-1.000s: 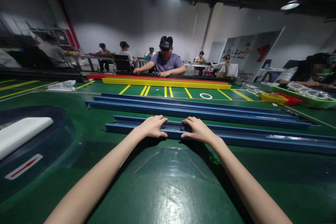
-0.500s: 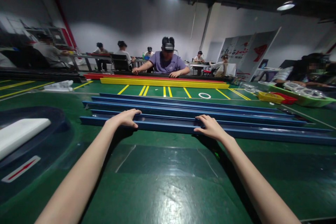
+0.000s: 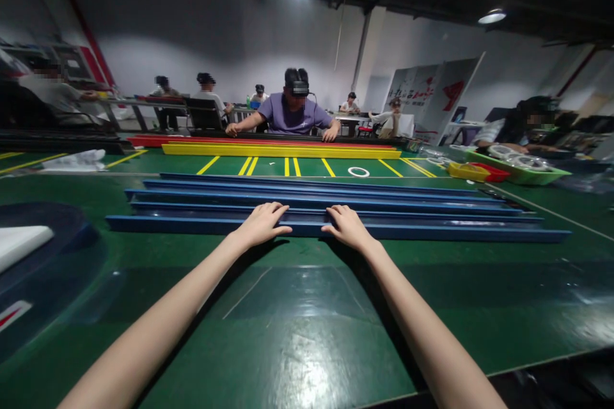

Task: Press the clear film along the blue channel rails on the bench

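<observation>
Several long blue channel strips lie side by side across the green table (image 3: 307, 345). Both my hands rest on the nearest blue strip (image 3: 432, 231), close together near its middle. My left hand (image 3: 263, 223) lies palm down with its fingers curled over the strip's top edge. A little to its right, my right hand (image 3: 346, 226) grips the same strip the same way.
Beyond the blue strips lie a yellow strip (image 3: 283, 151) and a red strip (image 3: 158, 140), where a person in a purple shirt (image 3: 293, 116) works. A green tray (image 3: 527, 174) with rings and a yellow tray (image 3: 467, 171) stand at right. A white ring (image 3: 358, 172) lies mid-table.
The nearest blue strip has been pushed away and to the left, up against the others. My hands spread apart along it, then came back together near its middle.
</observation>
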{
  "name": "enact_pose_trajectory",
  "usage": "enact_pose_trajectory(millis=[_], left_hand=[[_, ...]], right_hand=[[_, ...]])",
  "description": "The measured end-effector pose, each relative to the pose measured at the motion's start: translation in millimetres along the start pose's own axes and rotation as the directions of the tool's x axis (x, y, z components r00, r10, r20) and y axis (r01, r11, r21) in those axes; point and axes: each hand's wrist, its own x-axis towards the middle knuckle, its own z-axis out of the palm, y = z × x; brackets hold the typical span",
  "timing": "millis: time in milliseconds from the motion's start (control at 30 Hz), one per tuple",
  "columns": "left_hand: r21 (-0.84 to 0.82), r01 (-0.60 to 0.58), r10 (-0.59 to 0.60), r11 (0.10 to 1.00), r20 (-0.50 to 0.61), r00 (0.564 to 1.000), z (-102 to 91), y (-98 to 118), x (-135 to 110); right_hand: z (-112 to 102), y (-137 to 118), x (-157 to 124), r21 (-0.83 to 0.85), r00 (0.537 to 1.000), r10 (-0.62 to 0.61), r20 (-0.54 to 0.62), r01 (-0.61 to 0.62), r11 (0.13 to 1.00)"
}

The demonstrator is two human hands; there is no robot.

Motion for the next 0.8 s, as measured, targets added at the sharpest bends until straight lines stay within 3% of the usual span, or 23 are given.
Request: enact_pose_trajectory(millis=[133, 300, 567, 800], left_hand=[[0.022, -0.05, 0.052, 0.998, -0.094, 0.994, 15.0, 5.9, 7.0], [0.006, -0.055, 0.055, 0.998, -0.144, 0.988, 17.7, -4.6, 5.9], [0.069, 0.031, -0.019, 0.997, -0.172, 0.985, 18.5, -20.7, -4.2], [0.143, 0.02, 0.012, 0.989, -0.221, 0.975, 26.7, -28.3, 0.7]], right_hand=[[0.9, -18.5, 3.5, -0.043, 0.999, 0.048, 0.013, -0.047, 0.998], [7.7, -31.8, 3.5, -0.068, 0.995, 0.096, -0.013, -0.097, 0.993], [15.3, -8.7, -0.5, -0.085, 0.984, 0.16, -0.075, -0.167, 0.982], [22.4, 0.6, 1.1, -0.114, 0.984, 0.162, -0.08, -0.17, 0.979]])
